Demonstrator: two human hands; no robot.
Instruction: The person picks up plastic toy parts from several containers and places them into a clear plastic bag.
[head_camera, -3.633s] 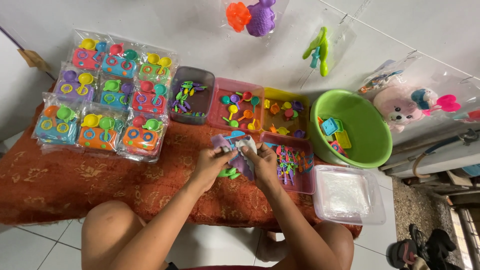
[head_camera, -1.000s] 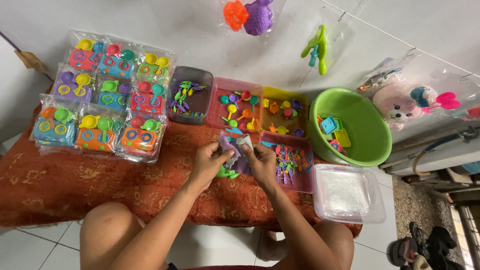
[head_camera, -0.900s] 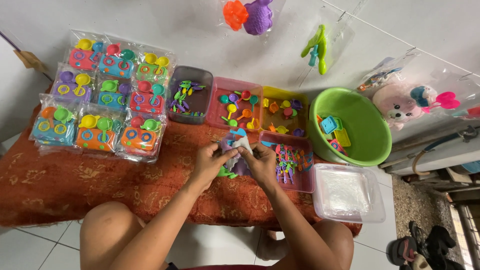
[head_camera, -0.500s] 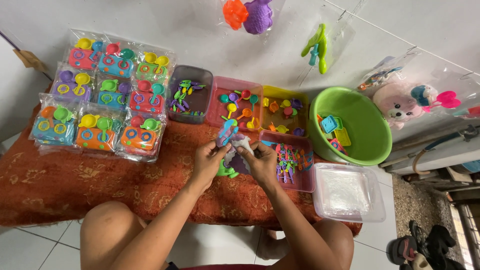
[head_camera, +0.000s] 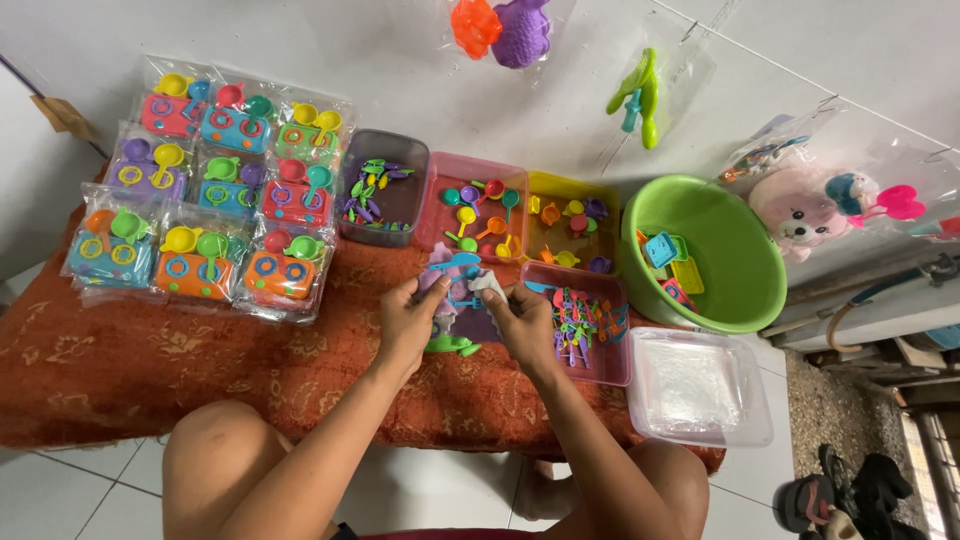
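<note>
both hands are bunched together over the red patterned cloth on the table — left hand (head_camera: 408, 322) and right hand (head_camera: 523, 318) each pinching an edge of a small clear plastic packet (head_camera: 462, 300) that sits right between them. the left grip has thumb and fingers pressed on the packet's left side, the right grip is closed on the crumpled top corner on its own side. so the packet isn't off to either side of a grip, it spans the gap, long axis running roughly away from the body, and both hands are about equally close to it. inside or on it i can see a blue spoon-like piece (head_camera: 456, 262) at the far end; can't tell if it's fully in.

just below the left grip, nearer the body, a green plastic piece (head_camera: 450, 346) lies on the cloth. right beside the right grip, on its outer side, is the pink tray of little utensils (head_camera: 585, 325) — touching distance. beyond both grips is the pink tray of toy pans (head_camera: 478, 208), and the stack of finished toy-stove packets (head_camera: 205, 190) is well off past the left hand.
</note>
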